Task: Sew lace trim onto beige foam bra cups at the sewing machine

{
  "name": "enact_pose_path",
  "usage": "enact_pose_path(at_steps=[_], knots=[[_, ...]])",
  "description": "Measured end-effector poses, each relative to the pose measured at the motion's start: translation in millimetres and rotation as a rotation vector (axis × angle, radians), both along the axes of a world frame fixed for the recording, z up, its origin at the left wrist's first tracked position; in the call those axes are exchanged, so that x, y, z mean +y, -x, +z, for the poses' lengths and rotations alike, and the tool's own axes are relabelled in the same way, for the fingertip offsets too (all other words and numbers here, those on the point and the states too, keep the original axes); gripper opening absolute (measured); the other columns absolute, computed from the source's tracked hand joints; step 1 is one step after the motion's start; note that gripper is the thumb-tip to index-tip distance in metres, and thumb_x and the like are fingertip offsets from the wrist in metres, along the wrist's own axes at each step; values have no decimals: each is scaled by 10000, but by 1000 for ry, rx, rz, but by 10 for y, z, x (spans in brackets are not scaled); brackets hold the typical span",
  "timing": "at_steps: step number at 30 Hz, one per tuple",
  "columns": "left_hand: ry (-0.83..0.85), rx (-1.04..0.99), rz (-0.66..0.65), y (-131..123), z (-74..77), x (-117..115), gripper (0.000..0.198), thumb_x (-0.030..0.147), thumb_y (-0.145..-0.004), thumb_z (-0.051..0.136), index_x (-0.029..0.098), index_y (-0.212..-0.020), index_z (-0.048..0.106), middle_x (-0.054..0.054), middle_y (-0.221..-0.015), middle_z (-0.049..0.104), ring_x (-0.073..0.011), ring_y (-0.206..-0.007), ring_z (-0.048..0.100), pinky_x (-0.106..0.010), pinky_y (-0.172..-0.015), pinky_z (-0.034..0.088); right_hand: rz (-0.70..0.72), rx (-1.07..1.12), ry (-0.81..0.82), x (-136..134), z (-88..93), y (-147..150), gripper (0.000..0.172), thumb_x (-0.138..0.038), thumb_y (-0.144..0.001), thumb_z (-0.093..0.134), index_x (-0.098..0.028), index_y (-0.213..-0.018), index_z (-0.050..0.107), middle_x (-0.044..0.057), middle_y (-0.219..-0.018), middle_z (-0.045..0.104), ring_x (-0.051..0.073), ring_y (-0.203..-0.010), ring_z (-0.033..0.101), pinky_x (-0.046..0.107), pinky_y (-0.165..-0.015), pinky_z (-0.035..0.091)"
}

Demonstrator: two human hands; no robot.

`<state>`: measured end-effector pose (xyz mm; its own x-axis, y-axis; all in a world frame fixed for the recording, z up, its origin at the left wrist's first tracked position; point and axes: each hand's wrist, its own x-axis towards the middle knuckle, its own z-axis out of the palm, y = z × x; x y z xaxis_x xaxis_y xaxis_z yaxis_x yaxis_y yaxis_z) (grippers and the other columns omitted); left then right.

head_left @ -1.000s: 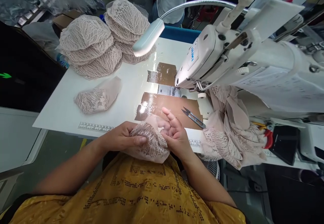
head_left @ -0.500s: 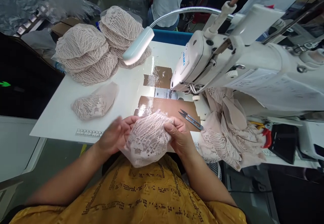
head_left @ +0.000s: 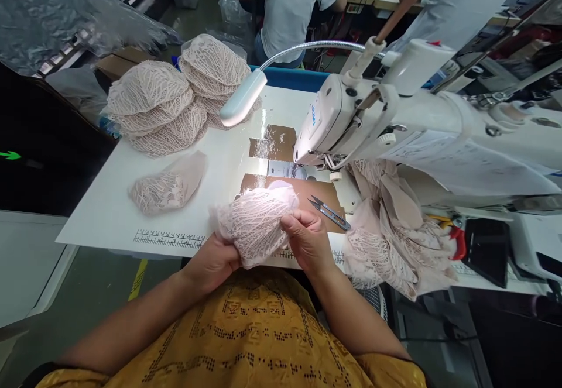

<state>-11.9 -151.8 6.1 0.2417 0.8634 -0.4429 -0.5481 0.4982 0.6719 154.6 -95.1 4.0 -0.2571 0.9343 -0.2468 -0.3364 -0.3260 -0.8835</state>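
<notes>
Both of my hands hold a pale pink lace cup (head_left: 254,221) over the near edge of the white table (head_left: 109,212). My left hand (head_left: 213,262) grips the piece from below, its fingers tucked under the lace. My right hand (head_left: 307,239) pinches the right edge with curled fingers. A small pair of thread snips (head_left: 329,212) lies on brown tape just right of my right hand. The white sewing machine (head_left: 351,113) stands beyond, its needle area a little past the lace.
A stack of lace cups (head_left: 175,98) sits at the table's far left, and one single cup (head_left: 169,186) lies nearer. A heap of lace pieces (head_left: 395,230) hangs at the right. A gooseneck lamp (head_left: 243,98) reaches over the table. A person in a white shirt (head_left: 292,2) sits behind.
My right hand was open above the lace and has closed on its right edge. The piece has been turned and lifted slightly toward the table. My left hand has shifted underneath it.
</notes>
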Motion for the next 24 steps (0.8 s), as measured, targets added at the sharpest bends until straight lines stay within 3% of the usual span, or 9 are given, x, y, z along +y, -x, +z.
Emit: enact_pose_path(at_steps=[4, 6, 8, 9, 11, 13, 15, 19, 24], knots=[[-193, 34, -214, 203, -73, -92, 83, 171, -814, 674, 183, -805, 755, -43, -745, 722, -165, -712, 655, -284, -718, 521, -99, 77, 73, 24, 30, -9, 354, -469, -554, 861, -200, -555, 631, -35, -518, 531, 114, -524, 455, 253, -530, 399], [-353, 33, -515, 415, -18, -115, 227, 184, -849, 635, 166, -636, 713, -42, -615, 675, -133, -578, 603, -259, -628, 497, -117, 82, 76, 45, 62, -39, 352, -460, -556, 863, -207, -568, 619, -38, -534, 555, 110, -529, 469, 244, -536, 409], [-505, 98, -752, 634, 108, -100, 220, 205, -863, 615, 157, -673, 717, -78, -674, 696, -157, -621, 626, -274, -638, 507, -57, 34, 37, 56, 98, -66, 342, -434, -563, 869, -205, -579, 615, -38, -561, 579, 103, -537, 480, 232, -534, 409], [-575, 160, -730, 723, 183, -76, 174, 226, -871, 609, 168, -760, 730, -89, -750, 715, -172, -677, 646, -281, -663, 519, 19, -4, 8, 52, 116, -71, 326, -417, -574, 868, -203, -591, 622, -35, -578, 591, 101, -542, 488, 228, -531, 408], [-675, 411, -487, 822, 318, -3, 205, 282, -853, 659, 216, -1042, 706, -98, -1033, 715, -215, -921, 661, -314, -814, 533, 213, -71, -55, 23, 152, -59, 278, -389, -620, 851, -201, -634, 647, -25, -619, 615, 103, -556, 506, 229, -530, 415], [-706, 734, -305, 811, 394, 84, 615, 353, -752, 781, 261, -1317, 557, -100, -1332, 585, -276, -1207, 548, -376, -1009, 463, 373, -116, -119, -23, 184, -25, 222, -375, -687, 811, -202, -692, 672, -17, -661, 633, 108, -580, 527, 235, -545, 432], [-717, 938, -342, 720, 396, 152, 863, 407, -690, 828, 251, -1437, 426, -111, -1427, 497, -311, -1296, 472, -408, -1069, 416, 427, -180, -208, -61, 212, 9, 176, -364, -751, 764, -206, -736, 689, -16, -682, 639, 110, -603, 540, 241, -573, 449], [-793, 1011, -541, 516, 298, 157, 665, 389, -895, 606, 186, -1478, 360, -64, -1056, 671, -196, -887, 642, -307, -798, 529, 369, -315, -433, -64, 249, 20, 128, -311, -833, 687, -212, -756, 716, 12, -783, 686, 142, -725, 616, 276, -686, 499], [-957, 1088, -533, 486, 283, 74, 559, 320, -942, 526, 187, -1464, 376, 0, -818, 643, -129, -687, 574, -245, -665, 480, 251, -353, -495, -52, 252, 19, 87, -249, -818, 688, -213, -743, 714, 29, -818, 722, 158, -769, 663, 297, -724, 528]])
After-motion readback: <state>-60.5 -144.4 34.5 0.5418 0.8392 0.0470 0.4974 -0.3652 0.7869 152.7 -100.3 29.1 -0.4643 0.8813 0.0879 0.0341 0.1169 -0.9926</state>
